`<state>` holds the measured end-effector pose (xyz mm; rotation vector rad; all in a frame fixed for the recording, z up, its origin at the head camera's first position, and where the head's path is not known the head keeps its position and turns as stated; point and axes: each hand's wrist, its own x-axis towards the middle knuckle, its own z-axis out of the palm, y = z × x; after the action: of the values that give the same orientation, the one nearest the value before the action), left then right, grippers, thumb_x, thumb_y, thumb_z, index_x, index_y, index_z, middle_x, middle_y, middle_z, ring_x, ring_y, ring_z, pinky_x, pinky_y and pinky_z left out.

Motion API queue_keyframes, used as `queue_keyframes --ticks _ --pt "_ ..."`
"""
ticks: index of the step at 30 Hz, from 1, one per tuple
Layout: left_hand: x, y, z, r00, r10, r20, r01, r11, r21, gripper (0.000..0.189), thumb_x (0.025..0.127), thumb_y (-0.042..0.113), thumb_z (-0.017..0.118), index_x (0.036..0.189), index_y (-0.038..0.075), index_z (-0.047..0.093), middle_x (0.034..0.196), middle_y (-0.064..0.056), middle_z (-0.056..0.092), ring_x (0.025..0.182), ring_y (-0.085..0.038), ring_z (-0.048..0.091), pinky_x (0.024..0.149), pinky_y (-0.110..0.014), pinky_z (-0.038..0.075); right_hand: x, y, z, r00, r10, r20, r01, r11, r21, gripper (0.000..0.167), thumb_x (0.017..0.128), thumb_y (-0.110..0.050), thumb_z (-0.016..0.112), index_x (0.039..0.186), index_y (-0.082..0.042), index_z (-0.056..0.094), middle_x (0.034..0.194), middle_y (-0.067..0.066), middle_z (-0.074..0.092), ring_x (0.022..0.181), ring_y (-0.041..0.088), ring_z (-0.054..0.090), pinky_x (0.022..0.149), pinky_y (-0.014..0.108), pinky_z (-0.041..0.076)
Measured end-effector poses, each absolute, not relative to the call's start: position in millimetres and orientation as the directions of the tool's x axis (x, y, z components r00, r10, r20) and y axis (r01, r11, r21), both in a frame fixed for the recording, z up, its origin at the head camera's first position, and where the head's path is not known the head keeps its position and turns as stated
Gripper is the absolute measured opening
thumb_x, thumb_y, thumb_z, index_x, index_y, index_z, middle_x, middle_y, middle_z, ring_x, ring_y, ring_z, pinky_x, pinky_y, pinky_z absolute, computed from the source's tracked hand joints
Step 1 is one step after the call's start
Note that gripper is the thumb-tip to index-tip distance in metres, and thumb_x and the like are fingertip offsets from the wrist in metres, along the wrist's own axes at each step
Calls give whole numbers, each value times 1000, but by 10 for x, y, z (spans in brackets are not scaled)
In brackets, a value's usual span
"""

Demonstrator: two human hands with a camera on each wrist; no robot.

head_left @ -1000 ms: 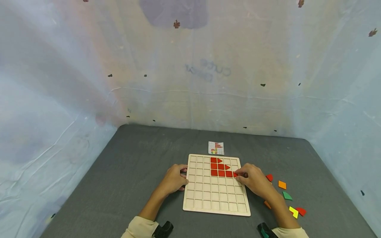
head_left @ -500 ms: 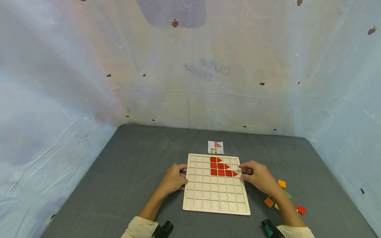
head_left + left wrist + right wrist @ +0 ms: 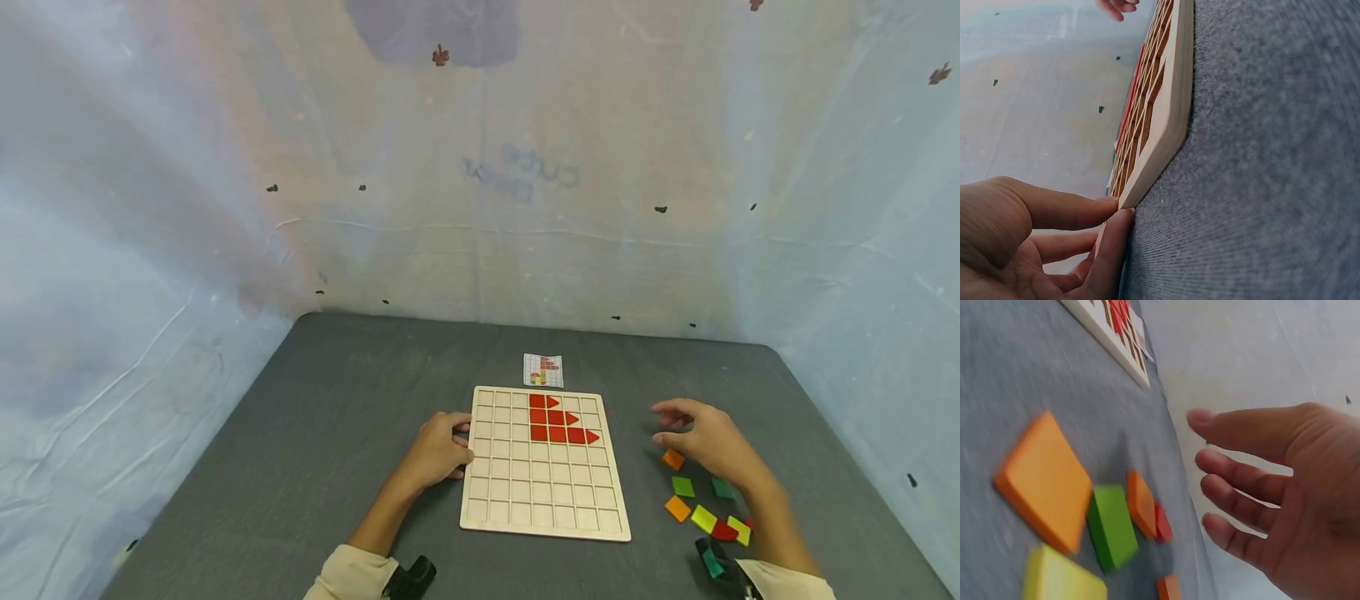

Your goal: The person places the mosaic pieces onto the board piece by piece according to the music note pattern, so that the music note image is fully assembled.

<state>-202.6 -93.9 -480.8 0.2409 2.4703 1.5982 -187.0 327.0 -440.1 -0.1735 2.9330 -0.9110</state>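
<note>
- One wooden grid board (image 3: pixel 540 471) lies flat on the one grey table (image 3: pixel 375 392), between the two hands.
- Nine red pieces are set in the upper part of the board: six squares (image 3: pixel 557 434) and three triangles (image 3: pixel 572 419). They form three rows of two, three and four pieces, each row ending at its right in a triangle.
- One picture card (image 3: pixel 543 371) lies just beyond the board's far edge.
- Left hand (image 3: pixel 435 450): fingers and thumb pinch the board's left edge narrowly.
- Right hand (image 3: pixel 708 433): fingers loosely bent, with a wide gap to the thumb; it is poised over the loose pieces, well apart from the board.
- Loose pieces, right of the board: two orange squares (image 3: pixel 678 508) in the head view, with a third orange piece (image 3: pixel 1168 587) cut off in the right wrist view; one light green piece (image 3: pixel 682 487); one dark green piece (image 3: pixel 723 488), partly behind the forearm; two yellow pieces (image 3: pixel 703 519); one red piece (image 3: pixel 723 531) between the yellow ones.
- Two cream sleeves (image 3: pixel 354 573) show at the lower edge.
</note>
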Motion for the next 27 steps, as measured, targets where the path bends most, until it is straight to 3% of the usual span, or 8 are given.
queue_keyframes --ticks 13,20,27 --pt "-2037 -941 -4828 -970 233 -67 36 412 910 64 79 -10 71 142 -10 59 125 -19 61 95 -23 63 55 -33 63 -1828 3721 -4424 -979 -165 -117 -69 816 -574 56 90 -24 85 135 3 66 116 12 70 104 28 65 81 38 55" --pt "-2039 -933 -4827 -971 231 -70 31 408 912 64 80 -9 71 143 -9 59 126 -18 60 97 -23 64 55 -33 63 -1792 3863 -4419 -975 -155 -157 -28 794 -607 52 90 -22 85 132 4 67 113 11 70 98 21 62 72 26 54" --pt "-2031 -936 -4817 -969 235 -75 28 406 913 65 81 -9 71 144 -10 57 127 -19 61 97 -23 64 56 -33 63 -1794 3949 -4427 -970 -129 -206 15 815 -579 46 88 -19 85 125 4 69 102 7 65 89 20 57 70 27 48"
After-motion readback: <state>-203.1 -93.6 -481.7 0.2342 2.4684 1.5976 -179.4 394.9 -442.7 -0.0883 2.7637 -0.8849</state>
